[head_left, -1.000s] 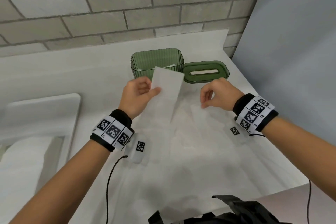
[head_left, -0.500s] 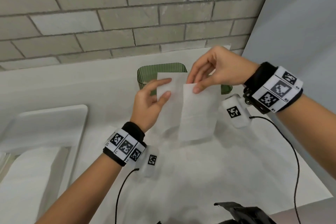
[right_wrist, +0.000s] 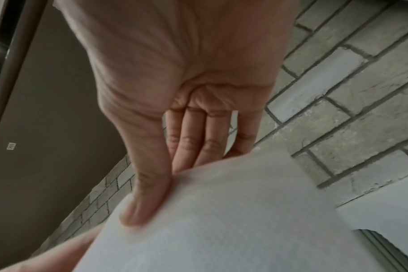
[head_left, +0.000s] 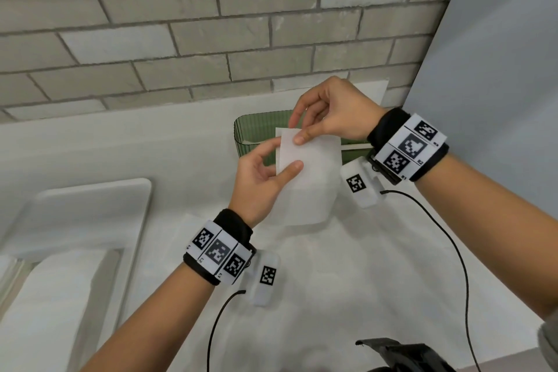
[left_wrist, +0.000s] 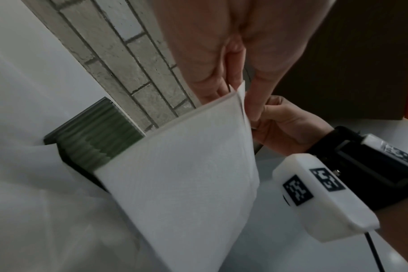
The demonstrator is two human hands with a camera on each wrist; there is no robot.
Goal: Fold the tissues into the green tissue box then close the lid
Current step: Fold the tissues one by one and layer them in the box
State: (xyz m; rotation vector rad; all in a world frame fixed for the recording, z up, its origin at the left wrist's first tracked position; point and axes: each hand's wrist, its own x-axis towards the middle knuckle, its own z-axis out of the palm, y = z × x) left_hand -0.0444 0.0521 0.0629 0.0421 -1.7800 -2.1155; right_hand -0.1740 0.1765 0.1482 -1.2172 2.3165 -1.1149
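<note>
A white folded tissue [head_left: 308, 178] hangs in the air above the counter, in front of the open green tissue box [head_left: 256, 136]. My left hand [head_left: 265, 172] pinches its left edge between thumb and fingers. My right hand [head_left: 326, 118] pinches its top edge with thumb and forefinger. The left wrist view has the tissue [left_wrist: 186, 184] covering part of the ribbed green box [left_wrist: 98, 143]. In the right wrist view my thumb presses on the tissue [right_wrist: 221, 220]. Only a sliver of the green lid [head_left: 353, 146] shows behind my right wrist.
More white tissues [head_left: 332, 275] lie spread on the white counter [head_left: 151, 145]. A brick wall [head_left: 211, 39] stands behind the box, a grey panel [head_left: 498, 69] to the right. A white sink [head_left: 75, 235] sits at the left. A dark object [head_left: 407, 355] lies at the near edge.
My right hand rose from the counter with a tissue and brought it onto the one in my left hand. Both hands now hold the sheets together in front of the box.
</note>
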